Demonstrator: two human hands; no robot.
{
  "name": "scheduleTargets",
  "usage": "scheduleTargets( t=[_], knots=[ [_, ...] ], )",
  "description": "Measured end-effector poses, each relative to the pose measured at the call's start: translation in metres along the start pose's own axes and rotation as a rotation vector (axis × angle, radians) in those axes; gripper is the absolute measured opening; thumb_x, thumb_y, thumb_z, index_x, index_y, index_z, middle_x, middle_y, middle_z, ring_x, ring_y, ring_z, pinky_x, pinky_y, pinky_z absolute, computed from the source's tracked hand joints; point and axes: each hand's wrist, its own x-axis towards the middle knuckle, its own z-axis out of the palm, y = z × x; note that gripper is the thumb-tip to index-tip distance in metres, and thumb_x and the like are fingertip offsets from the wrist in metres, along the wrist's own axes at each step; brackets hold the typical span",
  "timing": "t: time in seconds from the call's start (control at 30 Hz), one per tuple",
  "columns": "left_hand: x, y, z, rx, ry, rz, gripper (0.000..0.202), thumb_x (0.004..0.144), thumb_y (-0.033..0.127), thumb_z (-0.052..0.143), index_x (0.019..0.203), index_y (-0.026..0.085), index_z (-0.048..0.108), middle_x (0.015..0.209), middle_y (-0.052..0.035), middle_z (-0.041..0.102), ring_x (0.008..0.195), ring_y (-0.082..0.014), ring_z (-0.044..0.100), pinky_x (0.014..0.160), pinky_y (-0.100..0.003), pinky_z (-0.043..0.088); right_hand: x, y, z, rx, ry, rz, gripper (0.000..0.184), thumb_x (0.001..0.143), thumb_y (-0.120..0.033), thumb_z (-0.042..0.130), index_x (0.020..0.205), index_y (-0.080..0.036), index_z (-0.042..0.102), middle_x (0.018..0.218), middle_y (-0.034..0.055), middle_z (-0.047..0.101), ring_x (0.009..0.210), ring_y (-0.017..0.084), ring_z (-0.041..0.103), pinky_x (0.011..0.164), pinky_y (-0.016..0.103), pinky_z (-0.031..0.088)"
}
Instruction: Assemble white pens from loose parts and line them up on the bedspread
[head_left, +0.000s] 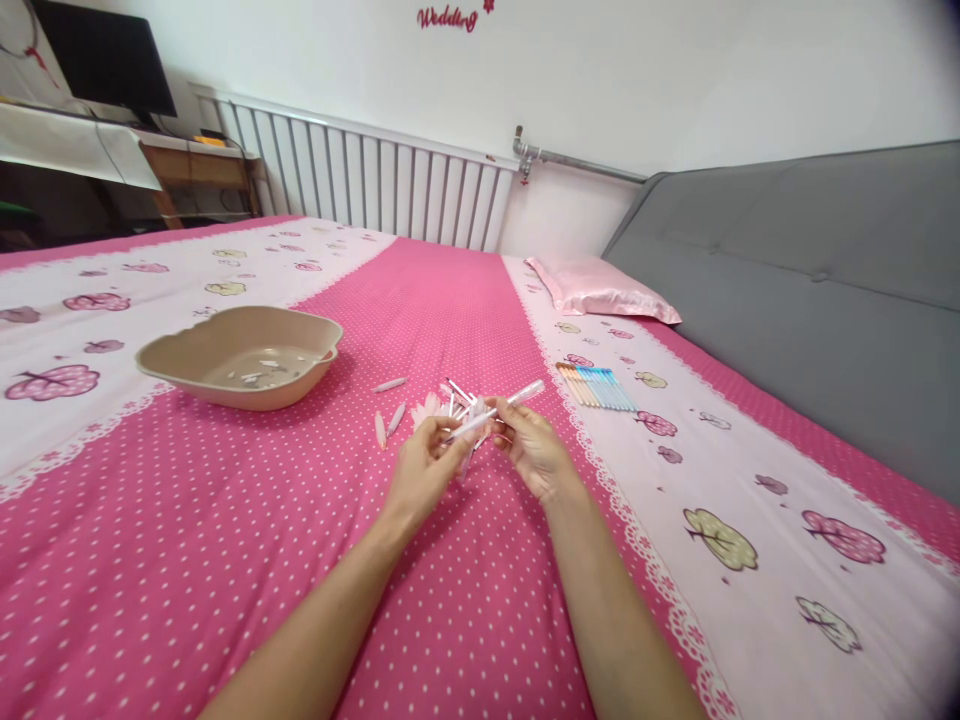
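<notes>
Both my hands meet over the pink dotted bedspread (225, 560). My left hand (424, 465) and my right hand (529, 445) are closed on a clear white pen (501, 408) that slants up to the right between them. Just beyond my fingers lies a small heap of loose pen parts (454, 400). Two or three pale caps (390, 405) lie on the spread to the left of the heap. A neat row of finished pens (598, 387) with orange and blue ends lies to the right.
A beige shallow basin (187, 345) holding a few small pieces sits at the left. A pink pillow (600, 290) lies against the grey padded headboard (810, 300). A white radiator (375, 185) runs along the far wall.
</notes>
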Motion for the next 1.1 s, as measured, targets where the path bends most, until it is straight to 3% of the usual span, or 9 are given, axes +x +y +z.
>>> scheduleTargets(
  t=[0.1, 0.27, 0.5, 0.8, 1.0, 1.1],
  knots=[
    [0.001, 0.000, 0.002, -0.023, 0.022, 0.028, 0.034, 0.066, 0.037, 0.068, 0.089, 0.016, 0.056, 0.066, 0.0017, 0.059, 0.052, -0.0097, 0.052, 0.049, -0.021, 0.040, 0.000, 0.000, 0.001, -0.004, 0.004, -0.002, 0.031, 0.054, -0.039, 0.079, 0.076, -0.018, 0.070, 0.061, -0.0032, 0.059, 0.052, 0.005, 0.047, 0.051, 0.019, 0.037],
    [0.001, -0.001, -0.001, 0.041, 0.007, 0.032, 0.027, 0.076, 0.041, 0.056, 0.075, 0.015, 0.060, 0.054, 0.0018, 0.056, 0.048, -0.0103, 0.050, 0.048, -0.021, 0.039, 0.000, 0.001, 0.001, -0.007, -0.001, -0.002, 0.031, 0.055, -0.039, 0.078, 0.076, -0.018, 0.071, 0.061, -0.0035, 0.059, 0.051, 0.005, 0.047, 0.050, 0.018, 0.038],
    [0.000, 0.003, -0.002, -0.075, 0.037, -0.173, 0.049, 0.079, 0.057, 0.045, 0.055, 0.015, 0.055, 0.046, -0.0017, 0.056, 0.039, -0.0099, 0.049, 0.042, -0.022, 0.038, 0.000, -0.006, -0.007, 0.054, 0.039, -0.029, 0.027, 0.056, -0.035, 0.079, 0.075, -0.018, 0.071, 0.061, -0.0032, 0.059, 0.053, 0.005, 0.050, 0.048, 0.016, 0.040],
    [0.002, 0.001, -0.004, -0.115, 0.066, -0.199, 0.049, 0.078, 0.058, 0.047, 0.056, 0.015, 0.055, 0.047, -0.0011, 0.055, 0.039, -0.0091, 0.048, 0.042, -0.021, 0.037, 0.000, -0.013, -0.012, 0.114, 0.110, -0.061, 0.018, 0.066, -0.034, 0.073, 0.077, -0.020, 0.069, 0.083, 0.0011, 0.070, 0.058, 0.006, 0.057, 0.048, 0.015, 0.045],
    [0.004, -0.002, -0.003, 0.007, 0.001, -0.167, 0.041, 0.080, 0.050, 0.047, 0.065, 0.013, 0.058, 0.047, 0.0006, 0.055, 0.039, -0.0089, 0.047, 0.044, -0.020, 0.037, -0.002, -0.006, -0.003, 0.002, -0.020, 0.000, 0.022, 0.062, -0.030, 0.076, 0.077, -0.014, 0.070, 0.079, 0.0022, 0.070, 0.058, 0.005, 0.059, 0.053, 0.013, 0.048],
    [0.007, -0.005, -0.005, 0.137, -0.019, -0.112, 0.038, 0.078, 0.047, 0.049, 0.066, 0.013, 0.060, 0.044, 0.0024, 0.052, 0.039, -0.0092, 0.046, 0.043, -0.020, 0.034, 0.003, -0.004, -0.007, 0.045, 0.097, -0.079, 0.020, 0.060, -0.027, 0.077, 0.073, -0.015, 0.069, 0.074, 0.0004, 0.069, 0.057, 0.004, 0.058, 0.054, 0.011, 0.049]
  ],
)
